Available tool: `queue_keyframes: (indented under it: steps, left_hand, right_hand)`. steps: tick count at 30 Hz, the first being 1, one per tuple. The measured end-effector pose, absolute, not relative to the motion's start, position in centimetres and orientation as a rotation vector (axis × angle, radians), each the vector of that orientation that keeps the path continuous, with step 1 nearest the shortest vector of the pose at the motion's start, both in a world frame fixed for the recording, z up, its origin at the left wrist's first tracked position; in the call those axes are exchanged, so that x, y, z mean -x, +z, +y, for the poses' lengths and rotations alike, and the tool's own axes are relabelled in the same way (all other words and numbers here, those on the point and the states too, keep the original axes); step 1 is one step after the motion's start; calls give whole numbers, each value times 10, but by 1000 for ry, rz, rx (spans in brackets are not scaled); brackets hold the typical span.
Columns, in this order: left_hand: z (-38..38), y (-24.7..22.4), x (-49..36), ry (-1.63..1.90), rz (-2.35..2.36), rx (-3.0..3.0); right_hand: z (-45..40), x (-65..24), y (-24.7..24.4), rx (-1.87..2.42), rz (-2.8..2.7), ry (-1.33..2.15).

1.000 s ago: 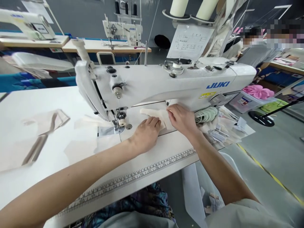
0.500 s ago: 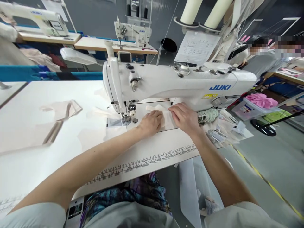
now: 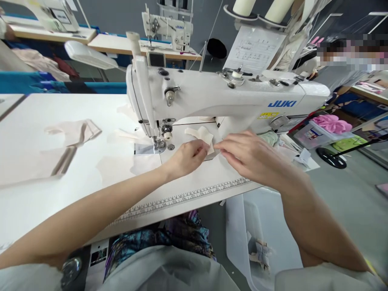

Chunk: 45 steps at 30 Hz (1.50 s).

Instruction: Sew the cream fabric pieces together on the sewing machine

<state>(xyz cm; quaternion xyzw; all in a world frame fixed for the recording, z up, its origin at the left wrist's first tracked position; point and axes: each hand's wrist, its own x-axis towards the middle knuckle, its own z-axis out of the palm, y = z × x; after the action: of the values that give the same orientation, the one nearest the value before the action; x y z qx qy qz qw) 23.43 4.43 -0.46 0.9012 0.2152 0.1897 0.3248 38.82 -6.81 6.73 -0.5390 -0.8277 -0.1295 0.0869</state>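
Just right of the needle area, my left hand [image 3: 189,157] pinches the lower edge of a small cream fabric piece [image 3: 202,134] lying on the white machine table. My right hand [image 3: 247,155] is beside it, fingertips pressed together near the fabric's right corner; whether anything thin is between them is hidden. Both hands are under the arm of a white sewing machine [image 3: 194,95]. The presser foot [image 3: 156,143] stands to the left of my left hand, with a pale fabric piece [image 3: 147,163] in front of it.
Folded beige pieces [image 3: 75,133] lie at the table's left. A printed ruler [image 3: 182,199] runs along the front edge. Below right, a translucent bin [image 3: 236,242] holds scraps. Coiled pale cord [image 3: 268,138] sits behind my right hand. A person [image 3: 336,76] is at the far right.
My right hand has drawn back to the right, off the flat fabric, and its fingers have closed. My left hand has turned into a pinch at the fabric's lower edge.
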Motion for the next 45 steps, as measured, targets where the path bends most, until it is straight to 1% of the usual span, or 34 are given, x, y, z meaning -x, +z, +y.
queue_keyframes:
  steps: [2, 5, 9, 12, 14, 16, 18, 20, 21, 24, 27, 29, 32, 35, 37, 40, 42, 45]
  left_hand:
    - [32, 5, -214, 377, 478, -2129]
    - [18, 9, -191, 314, 504, -1826]
    - [11, 0, -169, 239, 568, -1451]
    - [7, -7, -149, 199, 571, -1265]
    - [3, -11, -133, 302, 602, -1171]
    - [-1, -14, -118, 483, 653, -1079]
    - [-4, -17, -106, 637, 670, -1028]
    - [-6, -20, -98, 723, 647, -1019]
    - [-8, -20, -96, 747, 636, -1014]
    - [-13, -22, -94, 807, 668, -947]
    - [-17, -21, -93, 870, 730, -917]
    - [-17, -20, -88, 897, 780, -924]
    - [-10, -17, -70, 988, 862, -973]
    - [2, -8, -49, 1114, 913, -1197]
    - [9, 1, -41, 1013, 909, -1447]
    - [18, 12, -45, 590, 796, -1704]
    - [25, 13, -54, 419, 729, -1704]
    - [37, 7, -67, 342, 696, -1621]
  right_hand:
    - [-64, -374, 69, 1626, -2555, -272]
    - [-53, -350, 71, 1553, -2673, -140]
    - [-35, -324, 73, 1374, -2754, -11]
    - [-29, -314, 66, 1253, -2660, 75]
    - [-30, -310, 56, 1269, -2424, 108]
    - [-35, -307, 42, 1351, -2100, 210]
    - [-41, -299, 26, 1370, -1820, 471]
    - [-47, -287, 11, 1334, -1658, 853]
    - [-49, -278, 4, 1286, -1611, 983]
    - [-51, -252, -10, 1190, -1508, 1135]
    - [-48, -237, -17, 1136, -1319, 1207]
    - [-46, -236, -17, 1144, -1268, 1188]
    - [-45, -242, -11, 1223, -1434, 1100]
    - [-45, -247, -2, 1303, -1620, 1083]
    - [-45, -248, 3, 1326, -1670, 1100]
    - [-43, -246, 6, 1328, -1709, 1127]
    - [-42, -248, 4, 1333, -1714, 1142]
    - [-40, -253, -2, 1352, -1657, 1161]
